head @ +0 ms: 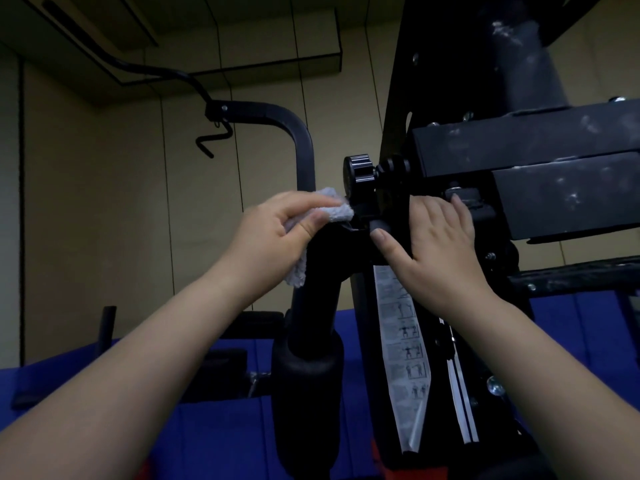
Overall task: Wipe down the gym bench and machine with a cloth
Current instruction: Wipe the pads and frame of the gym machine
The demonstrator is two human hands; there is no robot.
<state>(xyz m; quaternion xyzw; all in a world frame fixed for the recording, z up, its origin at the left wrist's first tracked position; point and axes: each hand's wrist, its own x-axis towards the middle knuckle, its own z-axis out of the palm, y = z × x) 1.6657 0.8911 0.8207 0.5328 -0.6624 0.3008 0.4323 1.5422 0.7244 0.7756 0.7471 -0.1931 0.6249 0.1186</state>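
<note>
Head view, left hand (277, 233) pinching a grey terry cloth (332, 211) against the black machine joint (363, 209) below the knob (358, 173), right hand (436, 244) at 3 o'clock, fingers curled around the frame bracket (394, 209), exercise chart sticker (403, 351) at 6 o'clock

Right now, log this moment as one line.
left hand: presses cloth by knob | right hand: grips machine frame
</note>
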